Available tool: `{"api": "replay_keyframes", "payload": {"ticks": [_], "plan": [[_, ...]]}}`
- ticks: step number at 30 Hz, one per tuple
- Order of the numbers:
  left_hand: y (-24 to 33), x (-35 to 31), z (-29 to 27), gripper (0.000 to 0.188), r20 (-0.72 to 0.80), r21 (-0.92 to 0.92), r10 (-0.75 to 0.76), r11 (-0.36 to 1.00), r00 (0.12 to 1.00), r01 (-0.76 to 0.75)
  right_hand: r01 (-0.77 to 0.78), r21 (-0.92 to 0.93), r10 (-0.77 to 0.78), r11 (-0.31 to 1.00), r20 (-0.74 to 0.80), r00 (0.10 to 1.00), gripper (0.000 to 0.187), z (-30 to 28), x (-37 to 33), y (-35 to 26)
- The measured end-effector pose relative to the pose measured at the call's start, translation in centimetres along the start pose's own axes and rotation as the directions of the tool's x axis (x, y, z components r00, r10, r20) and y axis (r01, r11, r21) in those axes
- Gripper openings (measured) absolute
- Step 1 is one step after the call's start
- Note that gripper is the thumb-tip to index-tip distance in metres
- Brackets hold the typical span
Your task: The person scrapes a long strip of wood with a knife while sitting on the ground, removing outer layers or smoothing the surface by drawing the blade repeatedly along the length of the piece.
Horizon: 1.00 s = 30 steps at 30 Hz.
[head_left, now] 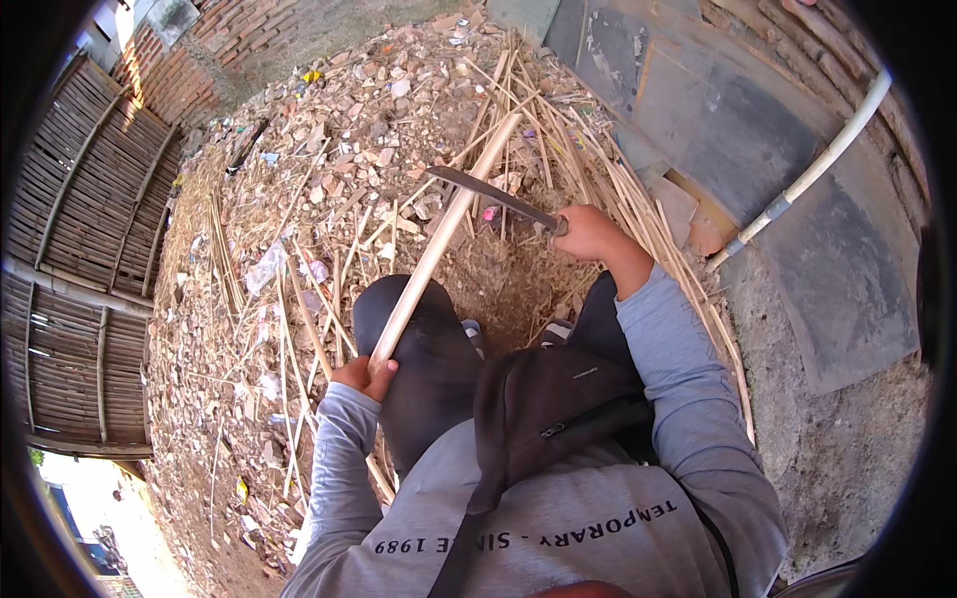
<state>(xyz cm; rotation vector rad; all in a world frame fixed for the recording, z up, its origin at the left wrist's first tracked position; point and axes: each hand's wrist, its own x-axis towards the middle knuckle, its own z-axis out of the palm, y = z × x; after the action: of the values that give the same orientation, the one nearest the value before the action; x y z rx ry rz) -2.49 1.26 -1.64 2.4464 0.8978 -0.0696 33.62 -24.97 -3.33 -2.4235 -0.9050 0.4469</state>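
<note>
My left hand [365,377] is closed round the near end of a long pale bamboo strip [436,245]. The strip slants away over my left knee, its far end raised toward the upper middle. In my right hand [590,235], a machete [503,199] with a dark blade is gripped by its handle. The blade lies across the strip in its upper part, and the tip sticks out past the strip's left side. Whether the edge bites into the bamboo I cannot tell.
Thin bamboo strips [638,199] lie piled at the right, and several more are scattered at the left. Rubble [379,130] and litter cover the ground. A slatted bamboo panel [85,189] stands left; dark sheets [718,130] and a white pipe [832,149] are at the right.
</note>
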Motion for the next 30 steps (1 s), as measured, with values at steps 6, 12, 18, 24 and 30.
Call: {"api": "replay_keyframes", "payload": {"ticks": [6, 12, 18, 24, 30], "plan": [[0.9, 0.0, -0.5, 0.064, 0.026, 0.028, -0.017, 0.999, 1.0, 0.017, 0.081, -0.025, -0.082, 0.996, -0.024, 0.996, 0.027, 0.8, 0.0, 0.2], [0.6, -0.2, -0.2, 0.059, -0.033, -0.021, 0.034, 0.999, 0.999, -0.034, 0.001, 0.055, -0.004, 0.998, 0.05, 0.999, 0.035, 0.0, 0.4, 0.9], [0.7, 0.0, -0.4, 0.064, 0.016, 0.059, -0.012, 0.998, 1.0, 0.011, 0.098, -0.015, -0.098, 0.995, -0.011, 0.995, 0.033, 0.9, 0.4, 0.8], [0.1, -0.2, 0.0, 0.067, -0.004, -0.053, 0.002, 0.999, 1.0, -0.002, 0.098, -0.041, -0.097, 0.994, 0.016, 0.995, 0.026, 0.2, -0.4, -0.5], [0.3, 0.0, -0.2, 0.068, 0.014, -0.006, -0.002, 1.0, 1.0, 0.002, -0.022, 0.024, 0.02, 0.999, 0.045, 0.999, 0.024, -0.3, -0.2, -0.3]]}}
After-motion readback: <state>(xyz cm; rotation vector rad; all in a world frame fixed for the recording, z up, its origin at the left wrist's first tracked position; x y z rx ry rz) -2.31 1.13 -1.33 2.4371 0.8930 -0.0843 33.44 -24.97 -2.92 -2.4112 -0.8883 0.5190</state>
